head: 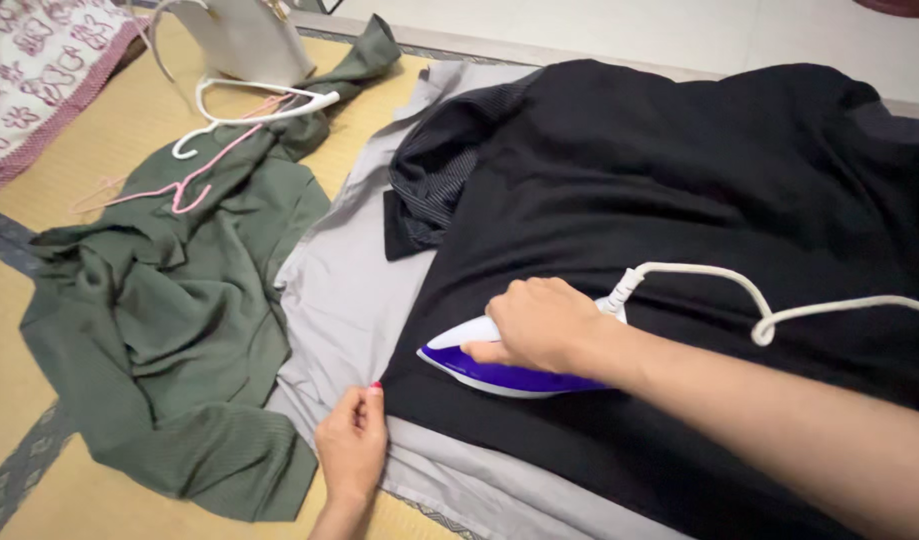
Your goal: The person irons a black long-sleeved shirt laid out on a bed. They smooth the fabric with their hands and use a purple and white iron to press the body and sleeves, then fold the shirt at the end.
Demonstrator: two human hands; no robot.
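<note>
**Pressing the black garment, hem held taut**

We are in the middle of an ironing pass. Our right hand (544,325) is closed around the handle of the purple-and-white iron (484,362), whose soleplate rests flat on the black garment (679,180) near its left edge. Our left hand (352,447) pinches that edge between thumb and fingertips, just beside the iron's tip, keeping the cloth stretched over the grey sheet (344,300) that lies beneath it on the straw mat floor (39,470).

As we judge it, the next stroke calls for a steady glide along the held edge, with the pinching fingers kept out of the hot tip's way and the white cord (769,310), looped over the fabric behind the iron, given enough slack not to drag.

Counting what lies about: one iron, one black garment, one grey sheet, one crumpled green garment (179,320) to the left, and two hangers on it, a white hanger (249,105) and a pink hanger (184,185). A patterned cloth (29,70) sits at the far left corner.
</note>
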